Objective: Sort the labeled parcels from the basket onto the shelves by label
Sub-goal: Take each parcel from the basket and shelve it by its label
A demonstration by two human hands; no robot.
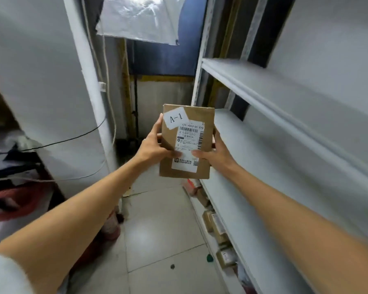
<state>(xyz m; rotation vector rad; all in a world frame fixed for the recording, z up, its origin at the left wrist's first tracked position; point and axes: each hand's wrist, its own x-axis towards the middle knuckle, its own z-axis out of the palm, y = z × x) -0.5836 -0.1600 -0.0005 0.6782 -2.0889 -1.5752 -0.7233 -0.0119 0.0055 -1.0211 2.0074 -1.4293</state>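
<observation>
- Head view, centre of the frame: brown parcel point(186, 143) held upright in mid-air, just left of the white shelves point(263, 85).
- Left hand point(153, 143) gripping its left edge, right hand point(216, 151) gripping its right edge (thumbs pressed on the front).
- White tag point(175, 118) reading "A-1" at the parcel's upper left, shipping label point(189, 145) below it.
- Lower right: more small parcels point(219, 232) on a low shelf, beside the tiled floor point(162, 225).
</observation>
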